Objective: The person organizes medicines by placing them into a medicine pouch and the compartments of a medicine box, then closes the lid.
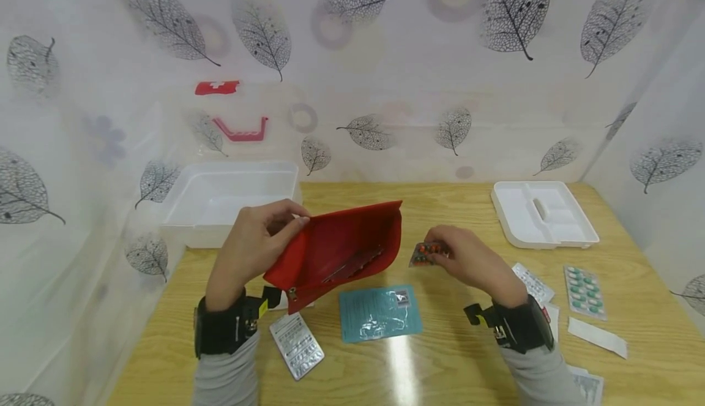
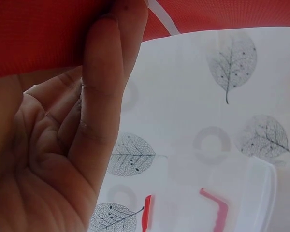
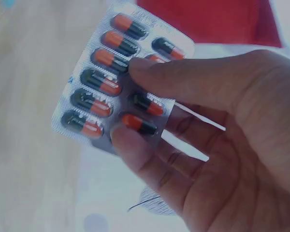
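My left hand point(image 1: 256, 244) pinches the upper left edge of a red zip pouch point(image 1: 325, 244), held tilted above the table with its mouth gaping towards me. Something thin, perhaps blister packs point(image 1: 358, 264), lies inside the pouch. In the left wrist view, fingers point(image 2: 101, 92) press against the red fabric. To the right of the pouch and apart from it, my right hand point(image 1: 476, 262) holds a blister pack of orange and black capsules point(image 3: 94, 79) between thumb and fingers.
A teal packet point(image 1: 380, 314) and a silver blister pack point(image 1: 297, 345) lie below the pouch. The white box point(image 1: 231, 185) stands back left, a compartmented white tray point(image 1: 567, 216) back right. Green capsules in a blister pack point(image 1: 584, 293) and a white strip point(image 1: 597, 336) lie at right.
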A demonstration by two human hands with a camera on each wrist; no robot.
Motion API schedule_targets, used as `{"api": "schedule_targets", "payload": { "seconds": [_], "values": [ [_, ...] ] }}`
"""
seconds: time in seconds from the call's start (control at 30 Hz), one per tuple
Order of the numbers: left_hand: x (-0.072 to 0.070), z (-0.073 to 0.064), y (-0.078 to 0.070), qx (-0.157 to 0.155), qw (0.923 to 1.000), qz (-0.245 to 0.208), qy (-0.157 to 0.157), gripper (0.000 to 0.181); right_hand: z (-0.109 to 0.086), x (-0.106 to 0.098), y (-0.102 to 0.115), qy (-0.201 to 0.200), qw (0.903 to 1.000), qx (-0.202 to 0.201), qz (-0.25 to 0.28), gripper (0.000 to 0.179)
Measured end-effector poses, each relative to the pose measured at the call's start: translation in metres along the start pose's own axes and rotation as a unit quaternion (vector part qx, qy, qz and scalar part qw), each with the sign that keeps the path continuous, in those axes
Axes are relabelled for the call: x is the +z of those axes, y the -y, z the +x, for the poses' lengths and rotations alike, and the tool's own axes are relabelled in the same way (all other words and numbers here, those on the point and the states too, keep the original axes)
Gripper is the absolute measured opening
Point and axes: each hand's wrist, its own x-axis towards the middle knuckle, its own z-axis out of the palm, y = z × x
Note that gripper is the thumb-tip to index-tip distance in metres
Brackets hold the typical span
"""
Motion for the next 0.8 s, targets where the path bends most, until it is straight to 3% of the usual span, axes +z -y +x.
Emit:
{"api": "schedule_targets", "payload": {
  "seconds": [0.23, 0.43, 0.6, 0.8],
  "values": [
    [0.002, 0.002, 0.000, 0.002, 1.0000, -0.003, 0.003, 0.012, -0.001, -0.012, 0.039, -0.048, 0.9961, -0.060, 0.043, 0.019],
    [0.004, 0.004, -0.001, -0.004, 1.0000, 0.004, 0.005, 0.013, -0.006, -0.021, 0.081, -0.100, 0.9825, -0.142, 0.067, 0.029],
    [0.006, 0.005, 0.000, 0.001, 1.0000, 0.005, 0.006, 0.012, 0.001, -0.017, 0.107, -0.137, 0.9772, -0.159, 0.032, 0.031],
    [0.007, 0.005, 0.000, 0.005, 0.9999, -0.003, 0.011, 0.011, 0.017, 0.001, 0.120, -0.134, 0.9780, -0.155, -0.039, 0.020]
  ]
}}
